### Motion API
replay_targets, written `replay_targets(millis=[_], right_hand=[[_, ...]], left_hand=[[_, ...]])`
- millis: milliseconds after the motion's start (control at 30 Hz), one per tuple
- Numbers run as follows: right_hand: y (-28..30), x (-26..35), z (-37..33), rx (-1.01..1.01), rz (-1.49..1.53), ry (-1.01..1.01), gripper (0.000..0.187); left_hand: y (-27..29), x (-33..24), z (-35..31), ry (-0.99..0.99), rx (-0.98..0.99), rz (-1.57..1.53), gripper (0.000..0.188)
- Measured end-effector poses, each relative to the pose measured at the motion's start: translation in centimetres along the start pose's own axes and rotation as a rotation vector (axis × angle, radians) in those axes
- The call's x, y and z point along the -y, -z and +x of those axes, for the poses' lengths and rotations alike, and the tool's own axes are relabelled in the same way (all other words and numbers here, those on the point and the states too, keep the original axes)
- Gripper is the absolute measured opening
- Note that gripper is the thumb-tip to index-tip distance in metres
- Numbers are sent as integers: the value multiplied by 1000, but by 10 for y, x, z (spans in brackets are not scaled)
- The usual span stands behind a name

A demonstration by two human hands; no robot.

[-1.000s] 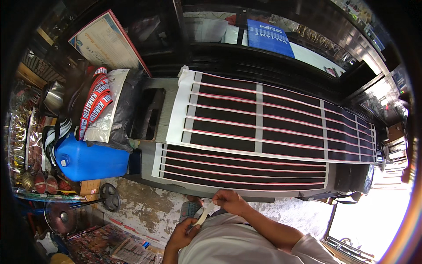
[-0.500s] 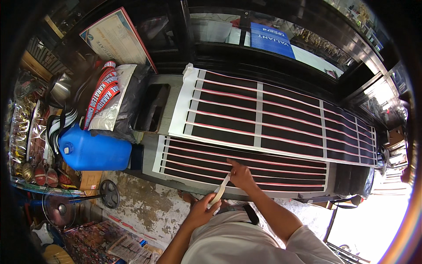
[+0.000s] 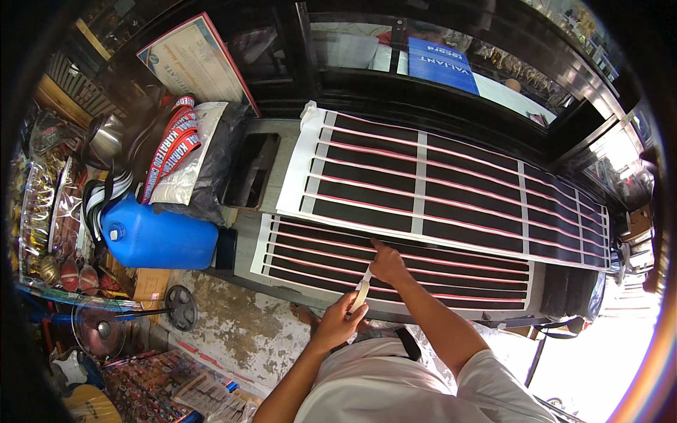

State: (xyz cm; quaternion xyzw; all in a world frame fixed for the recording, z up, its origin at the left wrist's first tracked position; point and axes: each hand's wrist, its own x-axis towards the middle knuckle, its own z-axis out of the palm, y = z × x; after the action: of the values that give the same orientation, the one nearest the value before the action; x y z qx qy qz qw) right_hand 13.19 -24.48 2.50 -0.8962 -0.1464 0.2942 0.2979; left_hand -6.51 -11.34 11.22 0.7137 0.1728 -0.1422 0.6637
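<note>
Pale tape (image 3: 360,297), head view, clock laid over the frame: it sits between five and six o'clock, just off the near edge of the striped work. Left hand (image 3: 338,324) at six; thumb and fingers closed round the tape, forearm rising from the lower edge. Right hand (image 3: 390,267) between four and five, over the lower striped sheet (image 3: 451,280). Its index finger stretches out toward eleven, remaining fingers curled. Tape's light upper end runs up to the thumb side of this hand; whether pinched there, cannot tell. Fingertip contact with the sheet, likewise unclear.

Lower sheet: black bands, thin red-and-white lines running lengthwise, white margin at its left end. Upper striped sheet (image 3: 472,185), between two and three, overlaps its far edge; similar black bands, grey crosswise strips besides. Both lie on a grey bench (image 3: 243,244).

Around: blue jerrycan (image 3: 166,234) at nine. Dark flat slab (image 3: 252,171) near ten, beside the upper sheet's left end; farther out that way, plastic-wrapped bundle (image 3: 204,155) with red lettered ribbon (image 3: 173,144) across it. Framed document (image 3: 197,67) leans between ten and eleven. Fan (image 3: 99,328) and black wheel (image 3: 182,308) about eight.
</note>
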Motion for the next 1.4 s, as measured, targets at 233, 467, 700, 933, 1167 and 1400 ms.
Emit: replay_targets(millis=[233, 467, 700, 933, 1167, 1400], right_hand=[[0, 2, 1, -20, 23, 4, 84], [1, 2, -1, -35, 8, 17, 84], [-5, -6, 3, -50, -4, 26, 83], [-11, -17, 6, -199, -13, 148, 73], [-1, -9, 10, -311, -111, 434, 29], [-17, -44, 85, -299, -49, 464, 36]], left_hand=[[-6, 3, -1, -4, -9, -32, 40], [-6, -14, -3, 16, -9, -25, 42], [-9, 0, 2, -9, 19, -77, 45], [-12, 10, 4, -124, 3, -87, 38], [4, 13, -20, 92, -100, 52, 29], [28, -6, -75, 85, -139, -104, 30]])
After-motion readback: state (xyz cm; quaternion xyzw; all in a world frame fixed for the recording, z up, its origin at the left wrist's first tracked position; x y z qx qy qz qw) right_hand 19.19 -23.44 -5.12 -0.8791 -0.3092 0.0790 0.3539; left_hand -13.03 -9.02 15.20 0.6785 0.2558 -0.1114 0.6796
